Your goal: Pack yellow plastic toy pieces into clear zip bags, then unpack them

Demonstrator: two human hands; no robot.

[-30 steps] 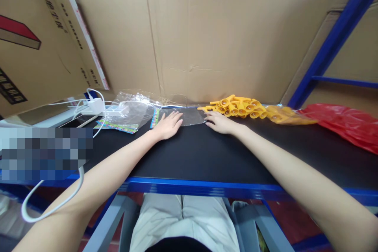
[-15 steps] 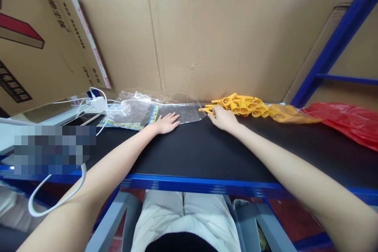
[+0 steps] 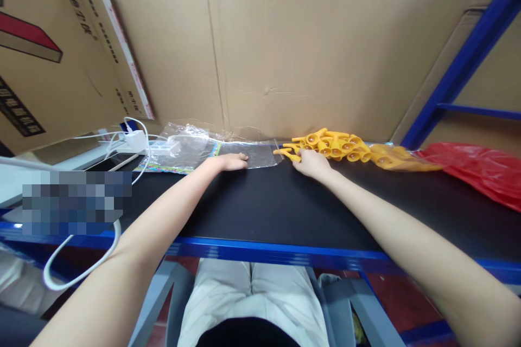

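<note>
Left hand (image 3: 228,162) sits just left of centre, fingers pressed together and curled down on the near edge of a clear bag (image 3: 262,154) lying flat on the black worktop (image 3: 268,206). Can't tell if it's actually gripping the bag. Right hand (image 3: 312,164) is just right of centre, fingers pinching a yellow piece (image 3: 290,154) at the left end of the pile (image 3: 337,147). The pile is against the cardboard (image 3: 293,49). Red bag (image 3: 480,171) far right, white charger (image 3: 134,142) off to the left.
</note>
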